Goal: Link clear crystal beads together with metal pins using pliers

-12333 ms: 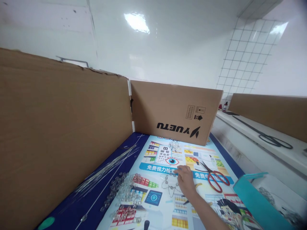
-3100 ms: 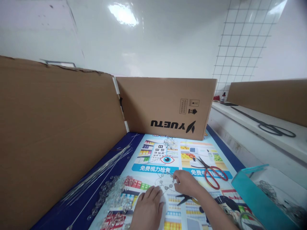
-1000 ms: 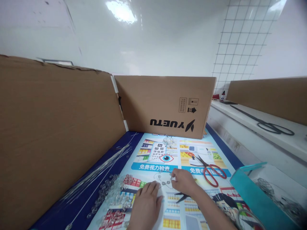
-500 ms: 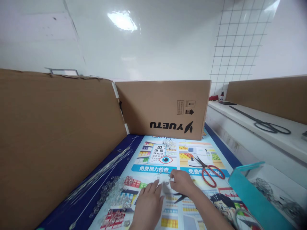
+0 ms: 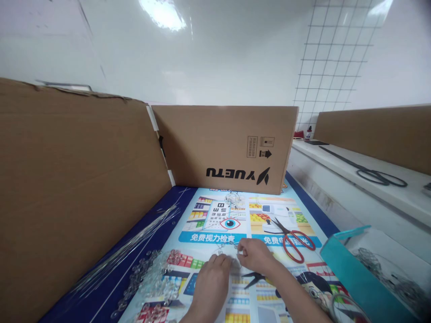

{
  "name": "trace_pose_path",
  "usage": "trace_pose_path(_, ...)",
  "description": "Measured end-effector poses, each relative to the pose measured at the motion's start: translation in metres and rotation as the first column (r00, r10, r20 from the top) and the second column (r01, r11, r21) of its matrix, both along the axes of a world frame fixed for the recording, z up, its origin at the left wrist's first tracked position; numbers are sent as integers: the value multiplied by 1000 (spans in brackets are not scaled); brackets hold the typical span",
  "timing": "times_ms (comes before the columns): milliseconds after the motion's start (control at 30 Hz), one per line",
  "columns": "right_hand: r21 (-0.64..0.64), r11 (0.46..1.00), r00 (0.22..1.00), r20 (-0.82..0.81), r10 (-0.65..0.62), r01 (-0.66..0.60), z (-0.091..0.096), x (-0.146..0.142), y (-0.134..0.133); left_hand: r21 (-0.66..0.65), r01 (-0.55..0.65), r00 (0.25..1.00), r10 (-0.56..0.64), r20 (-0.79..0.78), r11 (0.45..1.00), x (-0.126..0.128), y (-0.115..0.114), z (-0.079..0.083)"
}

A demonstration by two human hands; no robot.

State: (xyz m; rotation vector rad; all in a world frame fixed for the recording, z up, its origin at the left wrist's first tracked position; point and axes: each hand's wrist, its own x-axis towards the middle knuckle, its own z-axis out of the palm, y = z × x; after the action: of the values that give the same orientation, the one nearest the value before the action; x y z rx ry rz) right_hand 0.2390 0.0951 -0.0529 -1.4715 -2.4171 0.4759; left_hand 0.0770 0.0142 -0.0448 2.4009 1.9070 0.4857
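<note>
Clear beads on thin wire (image 5: 231,243) lie at the fingertips of both hands above the printed table cover. My right hand (image 5: 255,255) is closed in a pinch on this beaded wire. Fingers together and bent, my left hand (image 5: 213,279) closes on its near left side; its thumb tip is partly hidden. Under my right wrist lie dark-bladed pliers or snips (image 5: 254,278), their handles mostly covered by the arm. Left of my left hand spreads a pile of loose clear beads (image 5: 158,280).
Long thin wires (image 5: 134,244) lie along the left side by a cardboard wall (image 5: 84,179). Red-handled scissors (image 5: 294,240) rest to the right. A teal box (image 5: 358,276) holds wire pieces. A beaded wire piece (image 5: 233,198) sits near the back carton (image 5: 225,148).
My left hand's fingers have gone from spread to drawn together and bent. My right hand stays pinched at nearly the same spot. The view has shifted slightly.
</note>
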Motion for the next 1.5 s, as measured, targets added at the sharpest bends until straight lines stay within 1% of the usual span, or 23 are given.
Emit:
trace_pose_path(167, -16, 999, 999, -38, 34, -35, 4, 4, -1, -20, 2, 1000, -1, 20, 1000, -7, 2, 0)
trace_pose_path(267, -9, 999, 997, -58, 43, -44, 5, 5, 0, -26, -3, 1000, 4, 22, 1000, -10, 2, 3)
trace_pose_path(433, 69, 997, 997, -77, 31, -26, 4, 3, 1, -54, -27, 1000, 28, 14, 998, -12, 2, 9)
trace_pose_path(567, 117, 992, 996, -80, 47, -37, 4, 3, 0, -39, -21, 1000, 21, 2, 999, -15, 4, 5)
trace_pose_path(767, 113, 992, 995, -70, 67, -59, 5, 4, 0, -19, -9, 1000, 9, 13, 1000, -18, 6, -1)
trace_pose_path(867, 103, 993, 996, -62, 65, -58, 7, 3, 0, -2, -14, 1000, 14, 17, 1000, -16, 5, 2)
trace_pose_path(1033, 86, 995, 998, -42, 56, -52, 10, 2, -2, 3, -64, 998, 64, 6, 998, -9, 1, 14)
trace_pose_path(1167, 85, 995, 998, -35, 50, -46, 11, 1, -3, -9, -74, 997, 74, 19, 997, -6, -1, 22)
trace_pose_path(1500, 78, 996, 999, -12, 48, -47, 11, 0, -4, -40, -86, 995, 88, 44, 996, -4, 1, 21)
